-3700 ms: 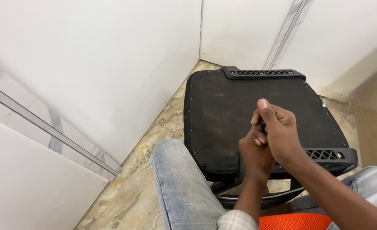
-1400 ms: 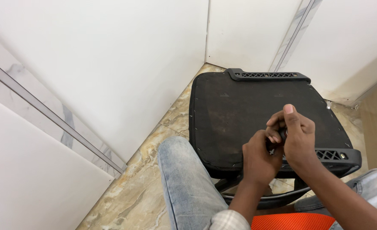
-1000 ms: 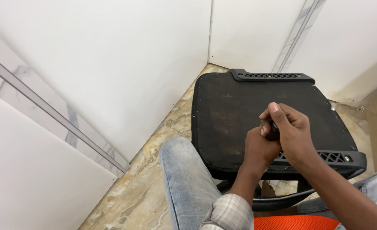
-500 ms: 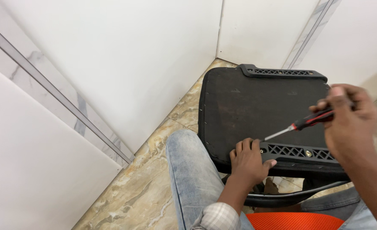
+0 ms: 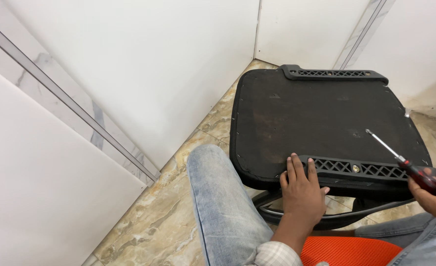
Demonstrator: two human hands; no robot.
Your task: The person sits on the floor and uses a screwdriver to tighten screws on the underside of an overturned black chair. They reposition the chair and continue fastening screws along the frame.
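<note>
While I am looking down from the head camera, my left hand point(image 5: 302, 189) is resting flat, fingers point(image 5: 294, 165) lying loosely spread, on the near edge of the upturned black chair seat point(image 5: 316, 116), its fingertips touching the left end of the near black lattice bracket point(image 5: 363, 170). My right hand point(image 5: 434, 197) is sitting at the right edge of the frame, its fingers closing around the red-and-black handle of a screwdriver point(image 5: 400, 158). That screwdriver is slanting up and to the left, its metal tip hovering over the dark underside of the seat, just above the near bracket. A second lattice bracket point(image 5: 333, 73) is running along the far edge of the seat, toward the upper right. Blue jeans point(image 5: 220, 207) are covering my leg in the lower centre, and the seat is standing over a marble-patterned floor point(image 5: 154, 226) beside white wall panels point(image 5: 144, 64). An orange mesh surface point(image 5: 341, 251) is showing at the bottom edge.
</note>
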